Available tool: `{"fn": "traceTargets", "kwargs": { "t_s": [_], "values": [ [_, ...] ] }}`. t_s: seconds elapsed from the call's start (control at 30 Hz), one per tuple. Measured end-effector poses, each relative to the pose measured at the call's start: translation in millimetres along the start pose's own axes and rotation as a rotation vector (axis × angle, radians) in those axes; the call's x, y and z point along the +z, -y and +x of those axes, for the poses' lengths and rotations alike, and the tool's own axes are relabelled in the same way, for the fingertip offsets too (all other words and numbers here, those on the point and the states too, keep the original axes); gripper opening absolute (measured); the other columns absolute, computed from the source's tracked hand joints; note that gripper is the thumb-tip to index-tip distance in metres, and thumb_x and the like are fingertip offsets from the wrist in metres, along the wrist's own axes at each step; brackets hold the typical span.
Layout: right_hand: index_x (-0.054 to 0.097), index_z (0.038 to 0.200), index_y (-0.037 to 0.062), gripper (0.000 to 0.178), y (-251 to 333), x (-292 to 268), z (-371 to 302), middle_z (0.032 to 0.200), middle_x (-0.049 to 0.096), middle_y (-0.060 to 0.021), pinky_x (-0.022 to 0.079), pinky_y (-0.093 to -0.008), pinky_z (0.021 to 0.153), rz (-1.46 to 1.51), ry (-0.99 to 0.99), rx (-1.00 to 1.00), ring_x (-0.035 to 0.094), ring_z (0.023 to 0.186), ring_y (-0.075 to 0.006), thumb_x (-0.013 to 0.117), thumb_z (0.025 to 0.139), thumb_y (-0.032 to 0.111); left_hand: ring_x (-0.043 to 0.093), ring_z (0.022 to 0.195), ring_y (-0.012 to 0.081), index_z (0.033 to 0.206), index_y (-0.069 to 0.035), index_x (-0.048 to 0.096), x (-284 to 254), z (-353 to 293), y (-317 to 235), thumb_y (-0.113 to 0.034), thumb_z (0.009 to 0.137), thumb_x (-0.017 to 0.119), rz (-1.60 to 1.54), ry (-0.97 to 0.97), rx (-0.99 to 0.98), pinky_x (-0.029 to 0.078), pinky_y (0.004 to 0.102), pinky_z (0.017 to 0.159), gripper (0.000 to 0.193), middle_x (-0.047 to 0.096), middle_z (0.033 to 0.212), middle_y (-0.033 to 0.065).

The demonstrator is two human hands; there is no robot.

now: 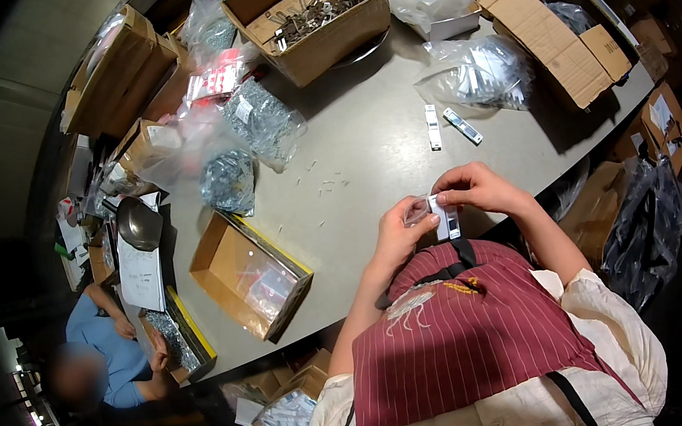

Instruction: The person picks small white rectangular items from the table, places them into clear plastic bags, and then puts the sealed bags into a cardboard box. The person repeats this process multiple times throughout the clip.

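At the near edge of the grey counter (351, 159), just beyond a red apron (463, 335), the right hand (477, 189) pinches the far end of a white strip (440, 221). The left hand (400, 226) pinches a clear bag (416, 210) at the strip's left side. The strip's long axis points away from the body; fingers cover its far end, and the bag's outline is hard to make out. Left lies an open tray (216, 257); beyond, scattered pins (328, 184) and two spare strips (433, 128), one slanting. Farther stands a box (347, 36) of metal parts. Far left, a person (107, 346) in blue works, legs lost in the dark room
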State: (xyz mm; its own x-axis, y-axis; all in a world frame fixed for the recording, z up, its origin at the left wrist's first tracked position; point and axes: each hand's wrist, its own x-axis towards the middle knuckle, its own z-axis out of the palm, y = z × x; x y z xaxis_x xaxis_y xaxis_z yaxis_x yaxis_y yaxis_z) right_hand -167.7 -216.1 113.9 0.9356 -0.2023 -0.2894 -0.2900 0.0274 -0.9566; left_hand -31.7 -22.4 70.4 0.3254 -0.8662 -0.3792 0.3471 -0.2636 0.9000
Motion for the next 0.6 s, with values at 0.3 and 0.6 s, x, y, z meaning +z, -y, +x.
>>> {"fn": "traceTargets", "kwargs": {
  "t_s": [0.3, 0.6],
  "values": [
    [0.075, 0.106, -0.0041, 0.018, 65, 2, -5, 0.092, 0.071, -0.0043, 0.053, -0.0257, 0.069, 0.170, -0.399, -0.406, 0.065, 0.078, -0.0105, 0.070, 0.097, 0.011, 0.064, 0.104, 0.0146, 0.122, -0.001, 0.063, 7, -11, -24, -0.010, 0.088, 0.080, -0.225, 0.166, -0.007, 0.052, 0.0309, 0.090, 0.039, 0.069, 0.110, 0.0063],
    [0.074, 0.108, -0.0044, 0.020, 55, 24, 14, 0.096, 0.071, -0.0064, 0.054, -0.0280, 0.079, 0.059, -0.211, -0.304, 0.068, 0.089, -0.0136, 0.071, 0.096, 0.012, 0.067, 0.097, 0.0166, 0.114, -0.001, 0.064, 10, -23, -37, -0.013, 0.088, 0.081, -0.402, 0.245, -0.132, 0.052, 0.0311, 0.088, 0.033, 0.068, 0.103, 0.0065]
  ]
}}
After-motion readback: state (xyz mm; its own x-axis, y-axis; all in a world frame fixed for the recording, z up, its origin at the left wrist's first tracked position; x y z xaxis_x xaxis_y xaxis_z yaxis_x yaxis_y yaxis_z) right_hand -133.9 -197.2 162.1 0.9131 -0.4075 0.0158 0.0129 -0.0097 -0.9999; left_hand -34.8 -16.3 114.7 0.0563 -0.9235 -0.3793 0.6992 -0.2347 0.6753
